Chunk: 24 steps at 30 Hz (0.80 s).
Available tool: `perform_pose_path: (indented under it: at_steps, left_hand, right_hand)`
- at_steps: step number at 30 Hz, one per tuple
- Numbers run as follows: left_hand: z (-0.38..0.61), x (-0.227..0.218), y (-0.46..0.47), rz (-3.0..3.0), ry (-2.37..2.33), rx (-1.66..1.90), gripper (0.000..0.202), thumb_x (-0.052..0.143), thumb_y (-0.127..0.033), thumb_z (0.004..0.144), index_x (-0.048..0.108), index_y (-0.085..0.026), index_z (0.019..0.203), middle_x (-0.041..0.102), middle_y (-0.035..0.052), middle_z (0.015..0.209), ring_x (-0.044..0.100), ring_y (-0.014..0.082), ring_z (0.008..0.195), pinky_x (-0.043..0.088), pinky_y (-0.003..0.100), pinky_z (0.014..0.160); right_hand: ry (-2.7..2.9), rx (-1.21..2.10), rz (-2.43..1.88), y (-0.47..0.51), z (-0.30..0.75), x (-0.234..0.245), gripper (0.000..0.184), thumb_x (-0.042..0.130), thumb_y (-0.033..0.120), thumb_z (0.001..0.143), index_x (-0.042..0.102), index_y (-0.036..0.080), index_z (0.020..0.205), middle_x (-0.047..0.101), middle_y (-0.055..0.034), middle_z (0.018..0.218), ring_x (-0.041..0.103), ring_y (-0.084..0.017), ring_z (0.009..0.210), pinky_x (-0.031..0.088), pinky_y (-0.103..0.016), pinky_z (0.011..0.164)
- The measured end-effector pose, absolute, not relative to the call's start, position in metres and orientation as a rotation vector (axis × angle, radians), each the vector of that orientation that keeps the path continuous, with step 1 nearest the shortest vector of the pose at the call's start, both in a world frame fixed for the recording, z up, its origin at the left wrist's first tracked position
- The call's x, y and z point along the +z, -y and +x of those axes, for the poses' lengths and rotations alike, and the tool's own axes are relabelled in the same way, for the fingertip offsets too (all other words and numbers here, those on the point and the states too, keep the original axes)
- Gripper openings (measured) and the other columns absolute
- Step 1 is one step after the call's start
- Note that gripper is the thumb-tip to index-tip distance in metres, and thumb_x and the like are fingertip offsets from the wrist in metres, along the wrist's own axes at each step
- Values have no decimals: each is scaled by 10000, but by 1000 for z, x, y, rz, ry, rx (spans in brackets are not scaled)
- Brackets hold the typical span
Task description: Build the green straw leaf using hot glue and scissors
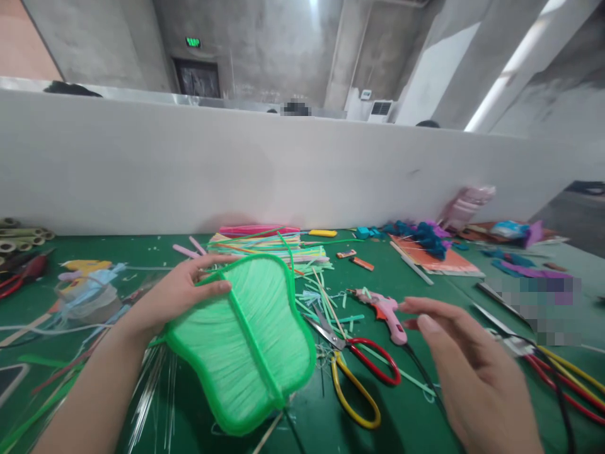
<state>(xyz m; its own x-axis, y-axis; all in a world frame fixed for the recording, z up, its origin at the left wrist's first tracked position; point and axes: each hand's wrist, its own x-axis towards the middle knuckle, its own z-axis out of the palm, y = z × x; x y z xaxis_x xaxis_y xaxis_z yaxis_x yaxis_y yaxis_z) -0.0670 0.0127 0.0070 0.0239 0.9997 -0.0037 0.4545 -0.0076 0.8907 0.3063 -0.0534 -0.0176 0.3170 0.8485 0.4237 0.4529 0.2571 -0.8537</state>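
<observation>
- Fan, green, is low at centre, its upper-left rim pinched between thumb and fingers of the left hand; the body spreads toward 4 o'clock from that grip.
- Its middle rib runs from 11 to 5 o'clock.
- Right hand, spread and empty, is at 3 o'clock of the fan, apart from it; scissors lie between, and a glue gun is near its fingertips.
- Green table lies beneath; a white partition stands at 12 o'clock.

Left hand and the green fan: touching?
Touching. The head view shows the left hand gripping the green fan at its upper left edge, with the thumb on the face and the fingers behind the rim.
</observation>
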Motion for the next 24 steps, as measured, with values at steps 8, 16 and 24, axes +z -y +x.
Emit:
perform_pose_path:
  at_steps: [8, 16, 24]
  left_hand:
    - [-50, -63, -47, 1685, -1470, 559, 555, 640, -735, 750, 785, -223, 911, 786, 57, 948, 706, 299, 902, 565, 348, 753]
    - [-51, -89, -57, 1730, -1451, 464, 567, 541, -728, 852, 745, -201, 900, 731, 27, 867, 651, 248, 804, 509, 317, 697]
    - [-52, -101, -58, 1727, -1495, 390, 365, 641, -427, 963, 644, -157, 1208, 676, 69, 1196, 682, 255, 1019, 595, 438, 859]
  right_hand:
    - [1374, 879, -1556, 36, 328, -68, 470, 665, 619, 819, 710, 207, 1041, 752, -116, 1127, 726, -243, 952, 585, -319, 789]
    - [1463, 562, -1928, 49, 365, -69, 463, 536, 614, 857, 715, 222, 1026, 769, -86, 1014, 702, -236, 813, 542, -344, 721]
    - [1588, 352, -2128, 10, 371, -75, 334, 614, 454, 855, 670, 154, 992, 728, -182, 1006, 685, -328, 914, 508, -425, 791]
